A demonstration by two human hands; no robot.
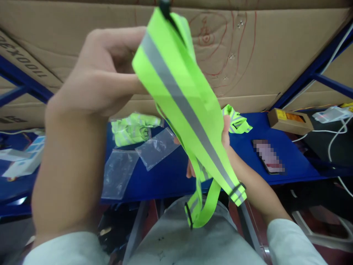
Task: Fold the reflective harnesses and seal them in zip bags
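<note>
A fluorescent green reflective strap (pixel 187 106) with a grey stripe hangs stretched out in front of me. My left hand (pixel 107 70) is raised and pinches its upper part, near a dark clip (pixel 164 8) at the top. Lower down, my right hand (pixel 226 134) is behind the strap, with most of the palm and fingers hidden; it appears to be gripping the band. The loose lower end loops over my lap, with a black slider buckle (pixel 237 188) on one band and another black buckle (pixel 188 215) on the loop.
On the blue table (pixel 165 184) lie bagged green straps (pixel 132 129), clear plastic bags (pixel 120 175), another green strap (pixel 237 119), a phone (pixel 268 156) and a small cardboard box (pixel 291 121). A large cardboard panel (pixel 261 66) stands behind. White cables run along the right side.
</note>
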